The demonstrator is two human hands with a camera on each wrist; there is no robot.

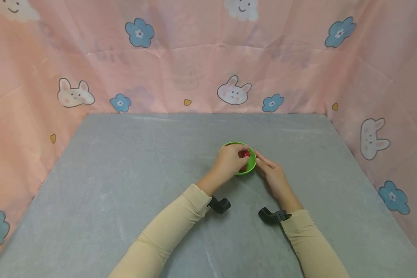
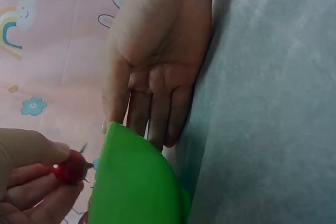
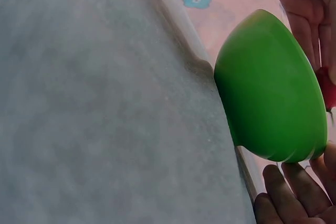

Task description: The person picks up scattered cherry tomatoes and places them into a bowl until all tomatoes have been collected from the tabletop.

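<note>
A green bowl [image 1: 252, 164] stands on the grey table. Over its opening, my left hand [image 1: 227, 161] pinches a cherry tomato [image 2: 71, 167] between thumb and fingertips. The tomato is red and round, with a thin green stem and sepals. Another red piece [image 1: 243, 169] shows inside the bowl, partly covered by the left hand. At the bowl's right side, my right hand [image 1: 275, 179] touches the outer wall with nearly straight fingers [image 3: 304, 184]. Its thumb lies close to the rim in the left wrist view.
The grey tabletop [image 1: 132, 173] extends around the bowl on all sides. A pink curtain [image 1: 194, 65] printed with rabbits and flowers encloses the back and sides. A black wrist mount [image 1: 219, 205] sits on the left wrist, another black mount [image 1: 272, 215] on the right.
</note>
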